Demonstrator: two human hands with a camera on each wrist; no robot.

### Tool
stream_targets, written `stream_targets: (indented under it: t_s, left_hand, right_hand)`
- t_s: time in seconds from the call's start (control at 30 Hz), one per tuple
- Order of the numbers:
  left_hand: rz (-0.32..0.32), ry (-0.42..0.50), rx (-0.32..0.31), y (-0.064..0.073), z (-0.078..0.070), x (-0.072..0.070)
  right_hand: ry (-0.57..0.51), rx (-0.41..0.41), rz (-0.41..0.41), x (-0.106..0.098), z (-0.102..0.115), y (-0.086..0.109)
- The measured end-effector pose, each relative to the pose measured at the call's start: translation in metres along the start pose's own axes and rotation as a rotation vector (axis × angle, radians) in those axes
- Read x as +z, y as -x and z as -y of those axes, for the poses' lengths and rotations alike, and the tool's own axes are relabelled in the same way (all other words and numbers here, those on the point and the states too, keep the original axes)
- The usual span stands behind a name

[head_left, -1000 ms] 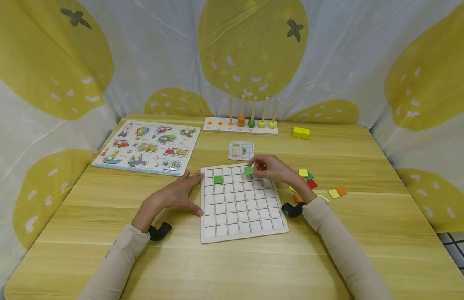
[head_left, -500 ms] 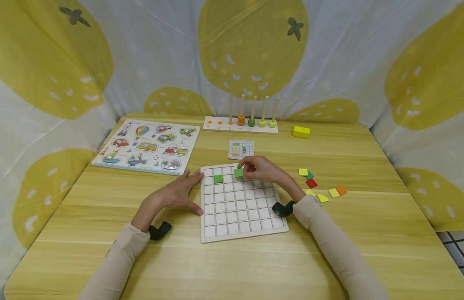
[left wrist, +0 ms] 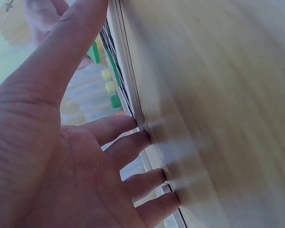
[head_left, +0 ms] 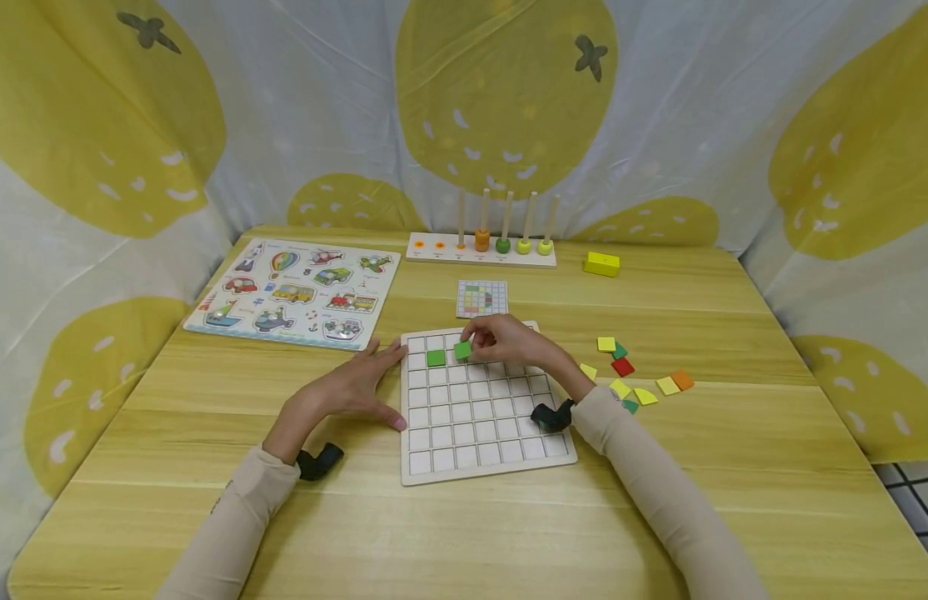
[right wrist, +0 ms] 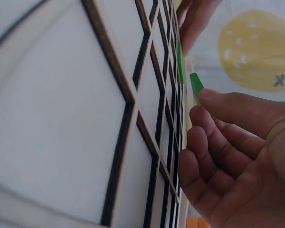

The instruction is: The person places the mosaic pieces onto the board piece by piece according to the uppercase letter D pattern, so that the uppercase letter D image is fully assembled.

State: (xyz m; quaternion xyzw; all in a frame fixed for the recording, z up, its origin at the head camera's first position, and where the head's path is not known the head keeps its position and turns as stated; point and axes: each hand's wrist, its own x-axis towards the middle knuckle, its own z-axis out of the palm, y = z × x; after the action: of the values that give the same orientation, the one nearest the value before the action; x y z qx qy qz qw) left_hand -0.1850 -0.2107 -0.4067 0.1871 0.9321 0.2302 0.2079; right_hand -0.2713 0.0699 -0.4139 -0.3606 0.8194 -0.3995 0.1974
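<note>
A white board with a raised square grid point(head_left: 464, 414) lies on the table in the head view. One green square tile point(head_left: 436, 358) sits in a cell near its upper left. My right hand point(head_left: 505, 342) pinches a second green tile point(head_left: 462, 351) just right of the first; in the right wrist view this held tile point(right wrist: 196, 85) is off the board's surface, between thumb and fingertips. My left hand point(head_left: 351, 386) is spread along the board's left edge, thumb and fingers touching it. The left wrist view shows its fingertips point(left wrist: 154, 175) against the rim.
A small pattern card point(head_left: 482, 299) lies behind the board. Loose coloured tiles point(head_left: 623, 367) are scattered to the right. A vehicle puzzle point(head_left: 291, 292) is at the back left, a peg stand with beads point(head_left: 481, 252) and a yellow block point(head_left: 602, 265) at the back.
My right hand has carried the green tile leftward across the board's upper rows, close to the tile lying there. The left hand has stayed at the board's edge.
</note>
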Motion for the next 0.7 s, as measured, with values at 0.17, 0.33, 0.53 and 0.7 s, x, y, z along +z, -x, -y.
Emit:
stream_targets:
  t_s: [0.17, 0.33, 0.53, 0.7]
  left_hand:
    - [-0.004, -0.001, 0.003, -0.0003, 0.0004, 0.0003]
    - [-0.005, 0.001, 0.000, 0.0001, -0.0011, -0.0005]
    - [-0.006, 0.000, 0.002, 0.0009, -0.0022, -0.0010]
    - [-0.003, -0.006, -0.007, 0.0009, -0.0023, -0.0009]
  right_hand:
    - [0.022, 0.002, 0.016, 0.0020, 0.0008, -0.0042]
    - [0.021, 0.010, 0.036, 0.0047, 0.0011, -0.0070]
    - [0.046, 0.033, 0.029, 0.0082, 0.0027, -0.0081]
    - [0.072, 0.035, 0.022, 0.0092, 0.0032, -0.0089]
